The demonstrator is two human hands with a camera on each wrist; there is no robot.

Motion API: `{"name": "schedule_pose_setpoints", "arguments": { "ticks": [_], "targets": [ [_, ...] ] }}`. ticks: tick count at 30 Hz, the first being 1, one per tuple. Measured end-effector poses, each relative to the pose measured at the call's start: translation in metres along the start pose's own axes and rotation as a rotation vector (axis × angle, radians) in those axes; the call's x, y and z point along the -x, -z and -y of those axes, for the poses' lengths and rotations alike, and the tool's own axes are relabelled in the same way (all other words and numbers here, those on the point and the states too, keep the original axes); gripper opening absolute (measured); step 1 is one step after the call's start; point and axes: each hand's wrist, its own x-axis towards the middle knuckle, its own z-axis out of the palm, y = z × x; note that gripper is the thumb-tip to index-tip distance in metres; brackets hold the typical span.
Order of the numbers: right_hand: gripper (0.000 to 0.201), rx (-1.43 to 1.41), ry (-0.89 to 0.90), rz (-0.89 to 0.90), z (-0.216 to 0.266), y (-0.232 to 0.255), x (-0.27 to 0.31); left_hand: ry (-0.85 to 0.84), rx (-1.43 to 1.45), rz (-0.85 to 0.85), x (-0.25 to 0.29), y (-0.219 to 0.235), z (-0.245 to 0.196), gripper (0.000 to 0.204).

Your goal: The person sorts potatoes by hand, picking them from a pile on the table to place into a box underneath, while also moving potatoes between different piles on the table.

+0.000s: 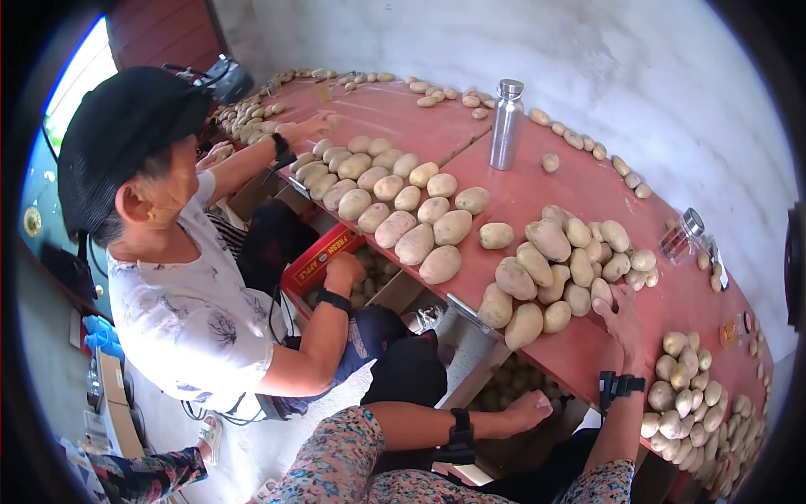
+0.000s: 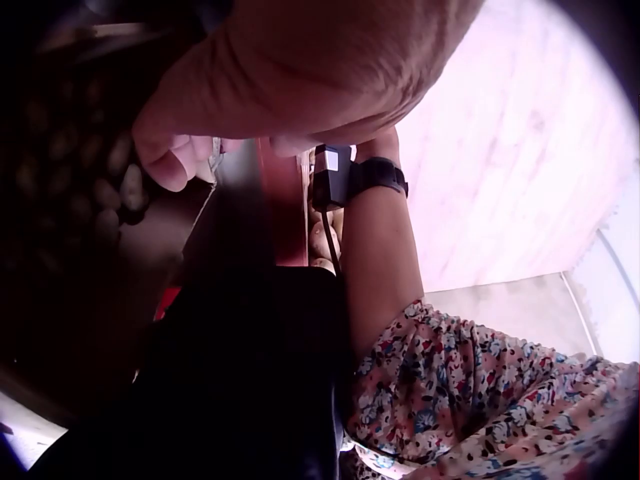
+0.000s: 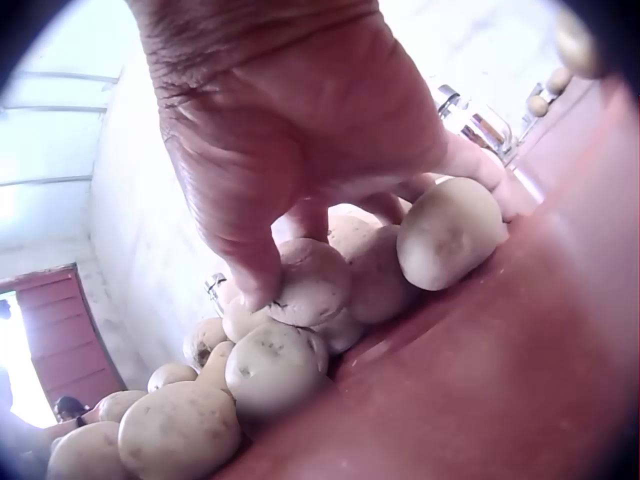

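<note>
On the red table, my right hand (image 1: 621,323) is at the near right side of a heap of potatoes (image 1: 550,281). In the right wrist view its fingers are curled over several of them, the thumb against one potato (image 3: 310,282) and the outer fingers behind another potato (image 3: 450,235). My left hand (image 1: 525,412) hangs loosely curled below the table edge, with nothing visible in it. Under it in the left wrist view, a dark box holds more potatoes (image 2: 130,188).
Another person (image 1: 185,252) sits at the left, one arm over the table. Potatoes in rows (image 1: 390,197) lie by that person, above a red apple box (image 1: 323,256). A steel bottle (image 1: 506,126) and a glass jar (image 1: 682,237) stand farther back. Another potato heap (image 1: 684,391) lies at the right.
</note>
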Motion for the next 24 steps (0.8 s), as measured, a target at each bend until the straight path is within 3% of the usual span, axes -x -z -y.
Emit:
{"name": "schedule_pose_setpoints", "arguments": {
  "ticks": [2,6,8,9,11,14,16,18,20,24],
  "targets": [
    [0.047,-0.037,-0.172,0.012,0.005,0.000,0.004,0.022,-0.005,0.004,0.003,0.000,-0.003,0.027],
    [0.044,0.086,-0.135,-0.029,0.016,0.004,0.021,0.000,-0.039,0.016,0.005,-0.002,-0.006,0.025],
    [0.042,0.159,-0.108,0.039,0.026,0.006,0.031,-0.150,-0.001,-0.087,0.004,-0.009,0.001,0.024],
    [0.042,0.161,-0.113,0.041,0.021,0.005,0.035,-0.147,0.001,-0.082,0.005,-0.009,0.000,0.024],
    [0.043,0.280,0.099,0.016,0.006,0.004,0.040,-0.064,-0.056,0.040,0.003,-0.008,-0.004,0.023],
    [0.044,0.313,0.041,0.029,0.020,-0.001,0.049,-0.046,-0.098,-0.029,0.000,-0.014,0.002,0.021],
    [0.044,0.273,0.036,0.011,0.012,-0.006,0.048,-0.081,-0.047,0.056,-0.005,-0.012,0.008,0.017],
    [0.043,0.313,0.054,-0.021,0.007,-0.007,0.050,-0.034,0.007,0.000,-0.001,-0.014,0.006,0.015],
    [0.042,0.349,0.122,-0.066,-0.004,-0.008,0.053,0.073,-0.008,0.113,0.003,-0.008,-0.009,0.019],
    [0.044,0.391,-0.065,-0.017,0.015,0.000,0.064,0.114,0.062,0.100,0.001,-0.010,0.002,0.024]
  ]
}}
